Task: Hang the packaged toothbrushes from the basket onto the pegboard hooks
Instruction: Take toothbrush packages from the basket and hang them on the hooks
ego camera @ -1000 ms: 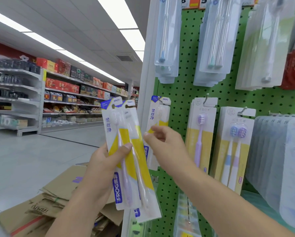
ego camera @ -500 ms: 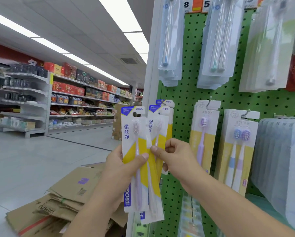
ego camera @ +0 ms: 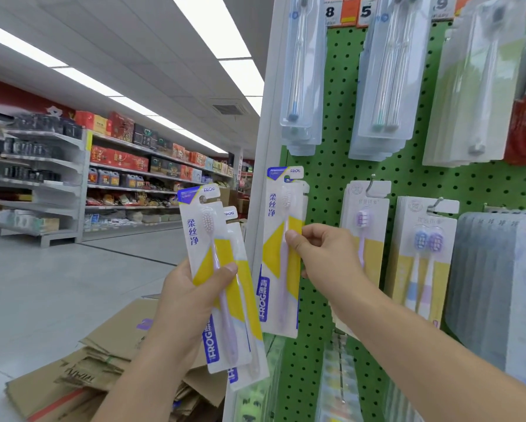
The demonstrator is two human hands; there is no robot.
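My left hand (ego camera: pixel 191 295) grips two white-and-yellow packaged toothbrushes (ego camera: pixel 213 269), fanned one behind the other, left of the pegboard. My right hand (ego camera: pixel 325 254) pinches a third matching toothbrush pack (ego camera: pixel 281 226) by its right edge and holds it upright against the left side of the green pegboard (ego camera: pixel 334 166). The pack's top sits level with a white hook tab (ego camera: pixel 305 186) behind it. I cannot tell whether it is on the hook. The basket is out of sight.
Other toothbrush packs (ego camera: pixel 363 226) hang on hooks to the right, and clear blister packs (ego camera: pixel 301 86) hang above. A white upright post (ego camera: pixel 267 117) borders the pegboard. Flattened cardboard boxes (ego camera: pixel 97 360) lie on the floor below. Stocked shelves (ego camera: pixel 118 178) line the aisle.
My right hand has taken one pack from the bunch in my left hand and carried it right and up to the pegboard. My left hand drew away to the left with the other two.
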